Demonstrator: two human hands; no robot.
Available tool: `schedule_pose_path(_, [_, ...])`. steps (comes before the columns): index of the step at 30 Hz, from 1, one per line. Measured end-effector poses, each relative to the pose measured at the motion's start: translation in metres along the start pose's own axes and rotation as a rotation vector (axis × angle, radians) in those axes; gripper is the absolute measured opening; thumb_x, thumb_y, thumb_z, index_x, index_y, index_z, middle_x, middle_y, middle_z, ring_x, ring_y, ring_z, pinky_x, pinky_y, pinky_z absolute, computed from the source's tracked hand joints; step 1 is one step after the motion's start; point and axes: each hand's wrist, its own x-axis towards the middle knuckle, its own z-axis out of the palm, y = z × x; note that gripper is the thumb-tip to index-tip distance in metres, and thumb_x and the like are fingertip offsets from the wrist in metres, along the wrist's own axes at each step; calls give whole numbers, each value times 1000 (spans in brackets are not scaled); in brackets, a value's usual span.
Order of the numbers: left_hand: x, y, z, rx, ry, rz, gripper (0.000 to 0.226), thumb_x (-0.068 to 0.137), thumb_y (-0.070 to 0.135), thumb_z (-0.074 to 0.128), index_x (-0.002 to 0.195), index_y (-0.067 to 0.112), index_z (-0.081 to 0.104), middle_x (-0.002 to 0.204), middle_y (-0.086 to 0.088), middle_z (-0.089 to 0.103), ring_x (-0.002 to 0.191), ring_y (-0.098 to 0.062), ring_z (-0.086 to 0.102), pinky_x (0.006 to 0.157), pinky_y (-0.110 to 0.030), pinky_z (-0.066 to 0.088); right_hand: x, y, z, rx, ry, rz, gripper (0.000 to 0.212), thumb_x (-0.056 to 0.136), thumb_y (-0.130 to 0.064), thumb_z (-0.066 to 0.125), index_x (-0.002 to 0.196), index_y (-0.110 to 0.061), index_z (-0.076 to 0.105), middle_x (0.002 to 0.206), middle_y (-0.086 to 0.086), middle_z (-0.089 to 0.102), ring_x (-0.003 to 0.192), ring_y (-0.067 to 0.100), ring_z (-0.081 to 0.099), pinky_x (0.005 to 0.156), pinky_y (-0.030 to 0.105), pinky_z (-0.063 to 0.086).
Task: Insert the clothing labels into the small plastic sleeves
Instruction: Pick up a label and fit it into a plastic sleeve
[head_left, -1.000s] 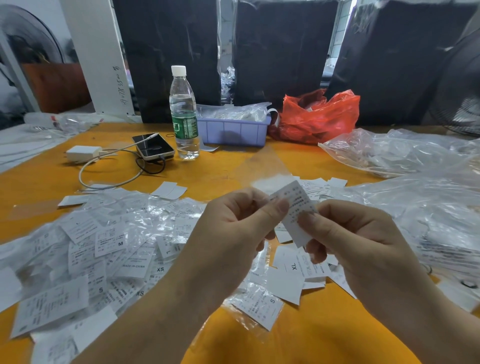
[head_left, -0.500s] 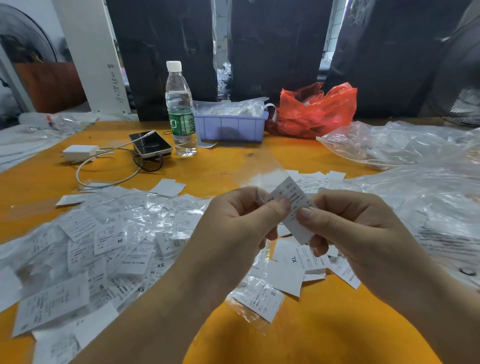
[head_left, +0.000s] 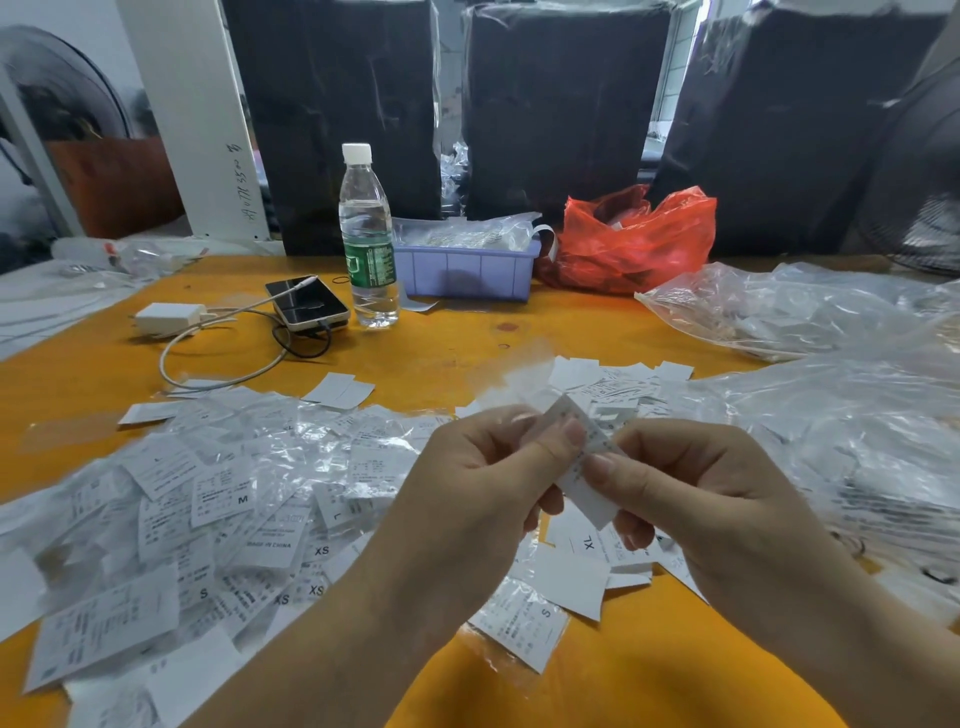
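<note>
A white printed clothing label (head_left: 589, 470) is held up above the orange table (head_left: 519, 332) between both hands. My left hand (head_left: 483, 499) pinches its upper part with thumb and fingers, together with a blurred clear plastic sleeve (head_left: 524, 379) that rises behind it. My right hand (head_left: 691, 499) pinches the label's lower part with the thumb on top. A heap of sleeved labels (head_left: 208, 509) lies on the left. Loose white labels (head_left: 618, 387) lie beyond and under my hands.
At the back stand a water bottle (head_left: 367, 239), a phone (head_left: 306, 304) with charger and cable (head_left: 171, 318), a purple tray (head_left: 467, 270) and a red bag (head_left: 634, 239). Clear plastic bags (head_left: 810, 312) cover the right side. Black wrapped blocks line the far edge.
Both hands have dropped a little in view and drawn closer together along the label. The sleeve behind it is now blurred with motion.
</note>
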Motion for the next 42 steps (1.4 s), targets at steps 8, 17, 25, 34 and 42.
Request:
schedule_pose_path(8, [-2, -1, 4, -17, 33, 32, 44, 85, 50, 56, 79, 10, 70, 53, 8, 50, 49, -6, 42, 50, -16, 39, 0, 0, 2, 6, 89, 15, 26, 81, -36, 62, 67, -17, 70, 57, 0, 55, 55, 13, 50, 53, 24, 41])
schedule_pose_path(17, [-6, 1, 4, 55, 70, 5, 53, 87, 57, 42, 78, 10, 65, 73, -19, 57, 55, -12, 45, 56, -26, 39, -2, -4, 4, 148, 91, 60, 23, 80, -33, 70, 67, -16, 72, 58, 3, 57, 53, 12, 49, 50, 17, 42])
schedule_pose_path(25, [-3, 1, 4, 61, 54, 53, 36, 93, 47, 52, 70, 25, 69, 59, 9, 57, 51, -1, 47, 51, -12, 41, -2, -3, 5, 148, 123, 80, 31, 71, -43, 63, 70, -14, 73, 60, 6, 58, 53, 11, 49, 49, 17, 42])
schedule_pose_path(34, [-5, 7, 3, 103, 37, 83, 35, 95, 41, 53, 65, 29, 66, 59, 12, 58, 51, 0, 48, 50, -9, 39, -1, 1, 3, 115, 129, 49, 54, 65, -65, 74, 80, -13, 74, 62, 4, 60, 55, 13, 51, 53, 20, 46])
schedule_pose_path(42, [-5, 8, 3, 117, 4, 49, 41, 100, 32, 48, 63, 31, 65, 56, 14, 57, 50, 1, 47, 50, -10, 38, -1, -1, 2, 119, 152, 71, 30, 71, -42, 77, 76, -13, 74, 64, 10, 61, 54, 14, 51, 51, 21, 45])
